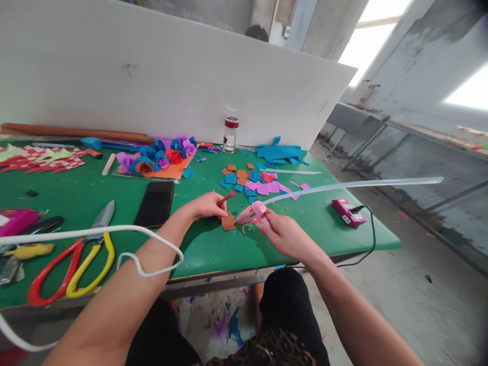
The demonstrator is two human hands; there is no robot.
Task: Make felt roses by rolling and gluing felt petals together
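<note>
Between its fingertips my left hand (209, 206) pinches a brown paper petal (229, 222), together with a thin brown rolled piece (229, 196) that points up to the right. My right hand (284, 234) is closed around a small pink glue gun (247, 215), its nozzle at the petal's right edge; I cannot tell whether it touches. A long clear glue stick (358, 186) runs out of the gun's back to the right. Just beyond both hands lie loose purple petals (262, 188), blue petals (230, 178) and brown petals (241, 174).
Paper roses (156, 158) lie at the back left of the green table (198, 254). Left of my forearm are a phone (155, 204) and red-and-yellow scissors (82, 249). A jar (230, 135) stands by the white board (183, 76). A white cable (95, 231) crosses my left arm. A corded purple box (348, 213) sits right.
</note>
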